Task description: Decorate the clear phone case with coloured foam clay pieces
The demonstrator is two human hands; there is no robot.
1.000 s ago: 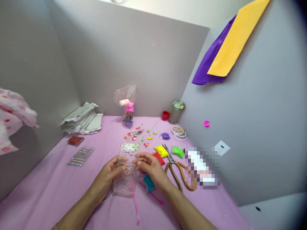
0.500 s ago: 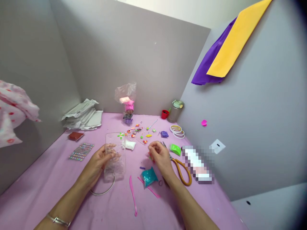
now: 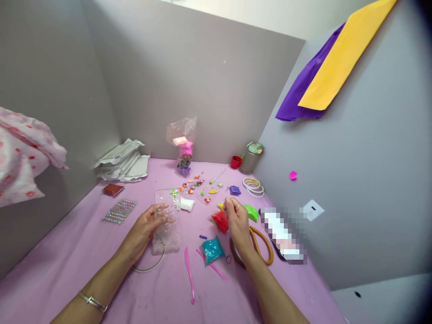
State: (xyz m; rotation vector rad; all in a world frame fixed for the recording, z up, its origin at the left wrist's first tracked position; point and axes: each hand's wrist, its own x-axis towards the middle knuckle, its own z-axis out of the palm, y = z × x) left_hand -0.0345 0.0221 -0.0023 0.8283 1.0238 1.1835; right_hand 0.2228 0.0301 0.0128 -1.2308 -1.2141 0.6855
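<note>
On the far left a pink cloth [image 3: 27,153] hangs by the grey wall. On the purple table [image 3: 60,265] lie a gem sheet [image 3: 119,210] and a pile of grey paper [image 3: 123,159].

The left hand [image 3: 145,227] holds a clear case [image 3: 168,225] near the middle of the table, just above a wire ring [image 3: 148,266]. The thumb lies on the case's left edge and the fingers curl under it, so they are closed on it. The case looks thin, light and smooth. It may bend a bit and slip. Its long side edges seem the best place to grip, not the flat face with the little bits stuck at its top.

Right of it sit white clay [image 3: 186,204], a pink tool [image 3: 189,274] and a blue bag [image 3: 212,249]. The right hand [image 3: 238,222] is beside red clay [image 3: 220,221], its fingertips pinched close together. It is not clear if they hold something. Scissors [image 3: 261,245] lie partly under that wrist, and green clay [image 3: 251,212] is just beside the hand.
</note>
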